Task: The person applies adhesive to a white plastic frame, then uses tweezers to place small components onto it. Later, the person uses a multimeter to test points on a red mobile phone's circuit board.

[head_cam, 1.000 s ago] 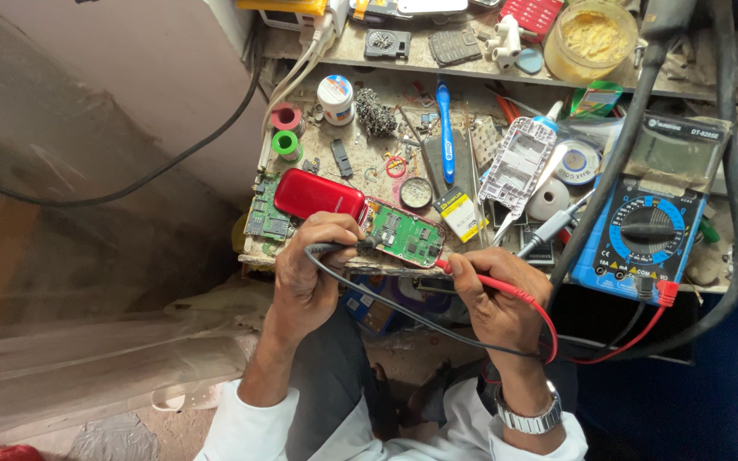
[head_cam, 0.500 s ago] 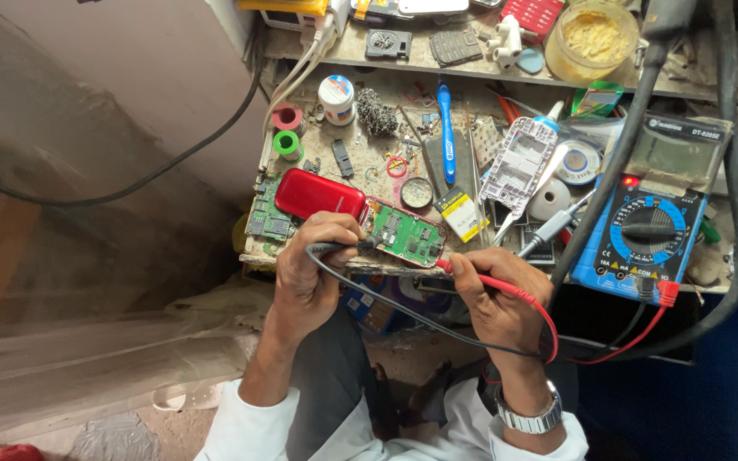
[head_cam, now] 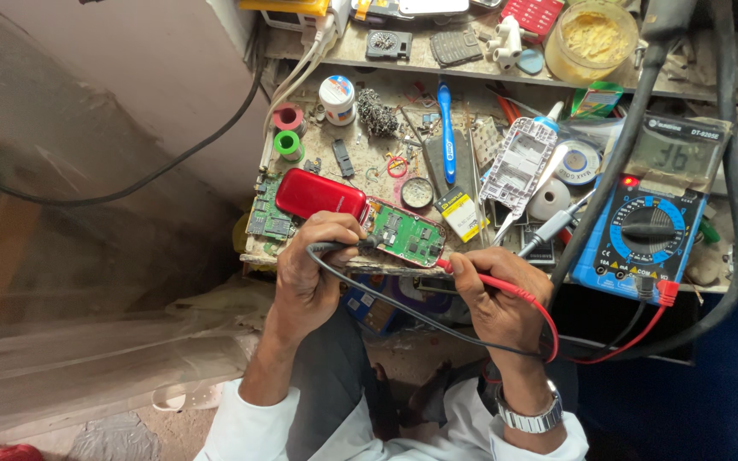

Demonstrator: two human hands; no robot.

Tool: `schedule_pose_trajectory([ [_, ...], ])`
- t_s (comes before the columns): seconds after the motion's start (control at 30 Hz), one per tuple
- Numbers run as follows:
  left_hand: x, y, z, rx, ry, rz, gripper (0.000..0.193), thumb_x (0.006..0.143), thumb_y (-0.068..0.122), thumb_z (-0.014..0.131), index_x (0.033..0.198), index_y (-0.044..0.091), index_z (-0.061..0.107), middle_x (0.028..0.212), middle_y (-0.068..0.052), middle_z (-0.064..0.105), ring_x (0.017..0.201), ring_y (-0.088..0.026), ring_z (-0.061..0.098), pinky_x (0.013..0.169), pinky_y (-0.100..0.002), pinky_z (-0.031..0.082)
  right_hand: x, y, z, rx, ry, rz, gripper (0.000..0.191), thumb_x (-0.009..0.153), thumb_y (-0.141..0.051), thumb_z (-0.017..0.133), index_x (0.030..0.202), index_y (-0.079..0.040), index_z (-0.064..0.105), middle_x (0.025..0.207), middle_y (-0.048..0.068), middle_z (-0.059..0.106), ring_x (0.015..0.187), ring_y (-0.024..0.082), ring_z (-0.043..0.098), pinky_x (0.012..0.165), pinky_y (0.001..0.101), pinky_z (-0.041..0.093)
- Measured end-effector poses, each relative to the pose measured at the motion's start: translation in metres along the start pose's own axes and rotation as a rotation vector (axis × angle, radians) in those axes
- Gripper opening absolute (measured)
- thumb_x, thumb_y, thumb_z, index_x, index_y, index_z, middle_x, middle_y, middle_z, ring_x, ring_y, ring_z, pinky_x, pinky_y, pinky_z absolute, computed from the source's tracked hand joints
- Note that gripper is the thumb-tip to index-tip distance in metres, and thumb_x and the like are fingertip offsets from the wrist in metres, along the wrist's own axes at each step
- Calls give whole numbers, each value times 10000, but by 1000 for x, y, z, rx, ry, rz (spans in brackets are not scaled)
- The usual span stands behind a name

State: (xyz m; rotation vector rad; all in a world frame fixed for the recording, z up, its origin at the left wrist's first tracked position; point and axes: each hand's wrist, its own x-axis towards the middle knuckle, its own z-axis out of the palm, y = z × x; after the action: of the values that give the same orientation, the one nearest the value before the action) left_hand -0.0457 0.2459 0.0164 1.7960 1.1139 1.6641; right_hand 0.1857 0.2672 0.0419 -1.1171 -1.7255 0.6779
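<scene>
A small green circuit board (head_cam: 407, 234) lies at the front edge of a cluttered workbench (head_cam: 369, 162), beside a red phone shell (head_cam: 320, 195). My left hand (head_cam: 313, 273) grips a black test probe (head_cam: 348, 246) whose tip touches the board's left end. In my right hand (head_cam: 499, 300) is a red test probe (head_cam: 476, 275), its tip at the board's lower right corner. Black and red leads run from both probes to a blue multimeter (head_cam: 647, 235) at the right, with its display lit.
The bench holds a blue toothbrush (head_cam: 445, 128), a white phone frame (head_cam: 518, 162), tape rolls (head_cam: 287, 143), a white jar (head_cam: 337, 98) and another green board (head_cam: 268, 213). A shelf behind carries a yellow-filled tub (head_cam: 593, 38). A thick black cable (head_cam: 625, 145) crosses the right side.
</scene>
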Motion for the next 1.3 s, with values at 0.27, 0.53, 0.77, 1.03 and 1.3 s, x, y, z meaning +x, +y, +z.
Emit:
schedule_pose_trajectory([
  [0.27, 0, 0, 0, 0, 3, -7, 198, 1001, -61, 638, 1141, 54, 560, 1063, -107, 654, 983, -222, 681, 906, -334, 554, 0, 1, 1, -2, 8, -9, 181, 972, -169, 745, 892, -7, 732, 766, 56, 707, 636, 111, 637, 594, 245, 473],
  [0.53, 0, 0, -1, -5, -2, -4, 202, 1001, -59, 638, 1146, 55, 555, 1068, -107, 653, 990, -224, 678, 913, -338, 549, -1, 2, 1, -7, 14, 1, 184, 969, -172, 747, 890, -7, 730, 756, 56, 700, 626, 111, 627, 590, 242, 466],
  [0.77, -1, -1, 0, -15, 0, -5, 204, 1002, -60, 638, 1147, 55, 554, 1069, -107, 653, 992, -221, 677, 913, -337, 551, -1, 0, 1, -21, 13, 1, 184, 965, -181, 751, 896, -11, 737, 769, 55, 709, 640, 110, 637, 598, 243, 470],
  [1.03, -1, -1, 0, -6, 3, 4, 211, 997, -72, 633, 1146, 54, 553, 1069, -111, 655, 995, -225, 679, 914, -338, 554, -1, -1, 0, -7, 7, 22, 187, 962, -180, 753, 888, -9, 736, 755, 53, 704, 630, 110, 629, 593, 244, 466],
  [1.3, 0, 0, 0, -9, 2, 5, 213, 998, -77, 625, 1148, 54, 549, 1066, -113, 653, 987, -225, 675, 914, -336, 547, -1, 0, 0, -2, 8, 8, 182, 967, -179, 748, 903, -10, 739, 773, 55, 711, 642, 109, 638, 602, 243, 475],
])
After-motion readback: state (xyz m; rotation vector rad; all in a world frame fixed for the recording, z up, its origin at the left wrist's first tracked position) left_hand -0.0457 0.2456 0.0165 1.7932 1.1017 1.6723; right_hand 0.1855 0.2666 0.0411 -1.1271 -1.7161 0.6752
